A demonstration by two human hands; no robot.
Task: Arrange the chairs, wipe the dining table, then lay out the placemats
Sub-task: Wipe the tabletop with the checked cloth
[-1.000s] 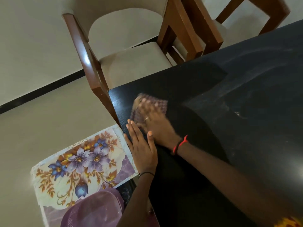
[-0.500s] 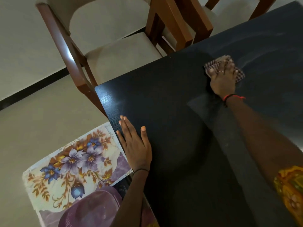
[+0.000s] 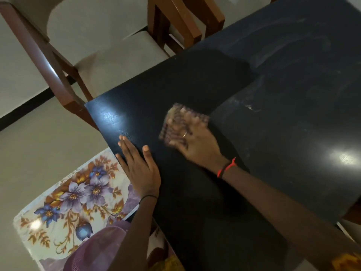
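right hand (image 3: 197,145) flat, pressing blurred checked cloth (image 3: 175,118) on glossy black table (image 3: 273,173) | left hand (image 3: 140,167) released, flat at table edge

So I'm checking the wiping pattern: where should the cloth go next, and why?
Probably sweep the cloth under the right hand toward the far side of the table: pale streaks show there, while the top around the cloth looks dark and clean. The left hand rests flat near the edge.
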